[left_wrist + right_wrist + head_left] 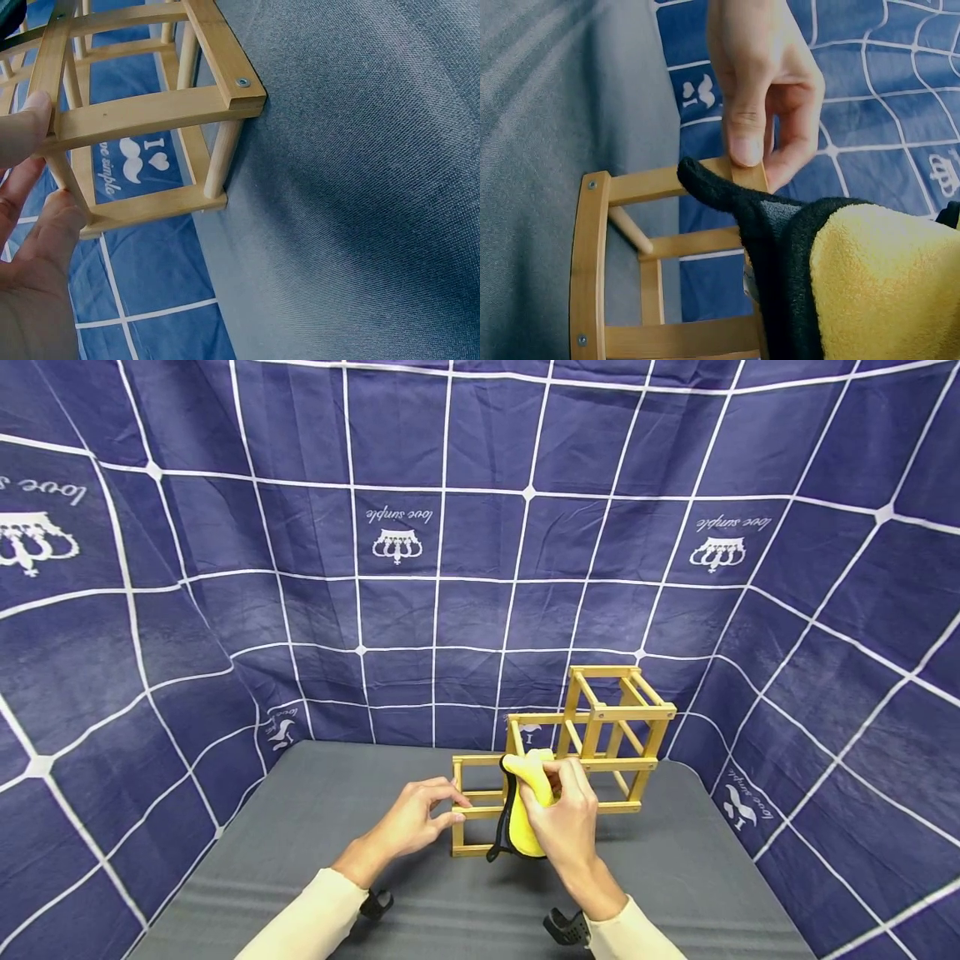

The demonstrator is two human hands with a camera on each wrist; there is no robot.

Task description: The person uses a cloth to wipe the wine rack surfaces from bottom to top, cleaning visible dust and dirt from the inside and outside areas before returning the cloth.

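A light wooden rack with stepped open frames [633, 714] stands on the grey surface, tallest at the right. My left hand [412, 817] grips the upper corner of its lowest, leftmost frame. In the left wrist view, the thumb of that left hand [41, 247] lies on the top bar, with fingers round the post below. My right hand [568, 817] holds a yellow cloth with black trim [525, 831] against the middle of the rack. Seen from the right wrist, the cloth [892, 277] hangs in front of the wooden bars and covers part of them; the right fingers are hidden there.
The grey surface [300, 827] extends to both sides of the rack. Navy fabric with white grid lines [480, 535] hangs behind it and along both sides. Dark straps [377, 904] show near the wrists.
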